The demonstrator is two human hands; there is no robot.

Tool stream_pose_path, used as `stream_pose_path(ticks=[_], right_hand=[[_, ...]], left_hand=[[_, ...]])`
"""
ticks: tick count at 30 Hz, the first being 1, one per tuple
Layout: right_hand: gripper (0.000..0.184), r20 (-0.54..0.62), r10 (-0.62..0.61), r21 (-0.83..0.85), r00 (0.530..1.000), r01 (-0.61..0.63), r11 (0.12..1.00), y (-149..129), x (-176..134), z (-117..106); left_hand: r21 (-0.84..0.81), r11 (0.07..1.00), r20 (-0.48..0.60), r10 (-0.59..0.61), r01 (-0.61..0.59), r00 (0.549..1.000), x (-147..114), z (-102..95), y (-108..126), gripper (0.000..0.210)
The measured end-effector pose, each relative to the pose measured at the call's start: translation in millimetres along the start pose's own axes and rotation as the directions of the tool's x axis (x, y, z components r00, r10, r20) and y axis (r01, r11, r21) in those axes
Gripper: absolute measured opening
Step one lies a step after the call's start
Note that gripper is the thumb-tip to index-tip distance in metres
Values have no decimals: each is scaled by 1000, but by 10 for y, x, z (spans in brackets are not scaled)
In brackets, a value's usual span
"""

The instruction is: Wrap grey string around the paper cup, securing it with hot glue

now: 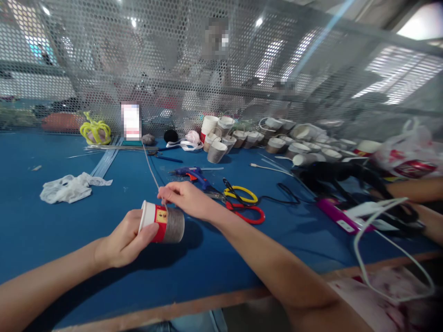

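My left hand (126, 240) grips a red and white paper cup (159, 230) lying on its side, rim toward the left. Grey yarn covers the cup's base end in close windings. At the top of the cup, my right hand (183, 197) pinches the yarn strand (151, 168), which runs back across the table to a small grey yarn ball (148, 139). A blue glue gun (194, 175) lies just beyond my right hand. Scissors with red handles (247, 214) and a yellow-handled tool (242, 193) rest beside my right forearm.
Many yarn-covered cups (217, 152) stand along the perforated metal screen (155, 60). A phone (131, 121) leans there too. White lace (69, 188) lies at left. Rightward are a purple power strip (334, 214), cables, a plastic bag (411, 152) and another person's arm (415, 190).
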State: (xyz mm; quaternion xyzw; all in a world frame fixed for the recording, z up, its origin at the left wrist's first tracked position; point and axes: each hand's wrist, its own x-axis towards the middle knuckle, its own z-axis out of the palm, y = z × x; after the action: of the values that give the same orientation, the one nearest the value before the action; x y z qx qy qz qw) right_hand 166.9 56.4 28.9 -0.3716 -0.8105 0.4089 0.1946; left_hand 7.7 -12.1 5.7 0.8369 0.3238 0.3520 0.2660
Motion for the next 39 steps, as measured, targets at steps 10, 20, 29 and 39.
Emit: stream_pose_path(ticks=[10,20,29,39], right_hand=[[50,319,11,144,948,-60,988,-35,-245,-198],[57,-5,-127,-243,992,122,962,38,-351,-1],[38,-164,-195,-256,967,149,955,64,-324,26],[51,-26,-376,-12,926,376,927,-9,-320,115]], left_hand=[[-180,974,1,-140,138,990,46,-62,-12,33],[-809,316,162,-692,496,704,176,43,-198,27],[-705,457,74,-713,542,697,165,23,-144,24],[-606,547,96,-670,578,736,148,62,-179,26]])
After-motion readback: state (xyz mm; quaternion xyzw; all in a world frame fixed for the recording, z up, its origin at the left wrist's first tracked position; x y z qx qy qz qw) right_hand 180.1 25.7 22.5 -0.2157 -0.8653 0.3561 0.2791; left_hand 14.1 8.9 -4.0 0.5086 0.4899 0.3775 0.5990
